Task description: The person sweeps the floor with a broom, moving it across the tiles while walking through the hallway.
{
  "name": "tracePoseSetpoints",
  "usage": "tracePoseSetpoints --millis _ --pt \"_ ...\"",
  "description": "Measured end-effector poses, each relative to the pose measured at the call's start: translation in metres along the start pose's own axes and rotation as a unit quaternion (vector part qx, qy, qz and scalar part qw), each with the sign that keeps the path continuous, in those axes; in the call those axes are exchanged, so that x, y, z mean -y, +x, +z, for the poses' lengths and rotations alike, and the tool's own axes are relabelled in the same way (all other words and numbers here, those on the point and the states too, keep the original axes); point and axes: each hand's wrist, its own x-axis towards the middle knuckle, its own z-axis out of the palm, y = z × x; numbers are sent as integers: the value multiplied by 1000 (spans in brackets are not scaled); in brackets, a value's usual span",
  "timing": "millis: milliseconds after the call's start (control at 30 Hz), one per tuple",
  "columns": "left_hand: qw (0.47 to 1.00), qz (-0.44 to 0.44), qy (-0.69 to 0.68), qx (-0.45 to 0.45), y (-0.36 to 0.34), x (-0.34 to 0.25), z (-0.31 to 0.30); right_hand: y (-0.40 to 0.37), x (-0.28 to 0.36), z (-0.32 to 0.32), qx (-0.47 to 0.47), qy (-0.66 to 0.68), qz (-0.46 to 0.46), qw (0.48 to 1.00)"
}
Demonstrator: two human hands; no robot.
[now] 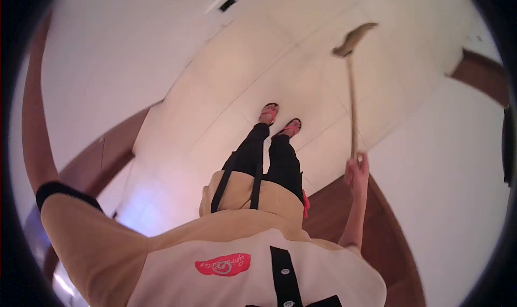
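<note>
Mop: long mop with a thin pale wooden handle (353,102), its grey-brown head down on the cream tiled floor (258,59), ahead and right of the pink sandals (280,119).
Right hand (356,169): fingers wrapped tight round the handle's top end, forearm stretched forward.
Left arm (32,118): raised along the left edge, its hand out of frame.

Indoor room or hallway, prob. a home or lodging: pale tiled floor (253,75) w/ thin grout lines, plain white walls (124,48), dark wood skirting (116,145) & trim (479,72); long-handled mop (353,91) fits housekeeping; exact bldg type unclear
</note>
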Motion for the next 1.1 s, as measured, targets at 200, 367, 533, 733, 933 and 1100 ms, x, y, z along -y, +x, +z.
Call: tracePoseSetpoints --millis 200,367,533,733,933,1100 --pt "917 79 251 -299 -13 -14 2 36 -59 60 412 -195 190 870" --pt "980 63 156 -106 -25 -27 -32 103 -217 256 591 -294 103 744" --pt "988 58 131 -58 -24 -36 -35 175 -226 275 436 -248 194 843" --pt "984 79 127 -92 -14 -24 -22 309 4 61 149 -230 30 961" --pt "969 51 207 -125 -5 -14 1 324 71 49 -69 -26 -203 976" --pt "961 74 211 -161 2 8 20 159 16 46 -32 -37 -47 998"
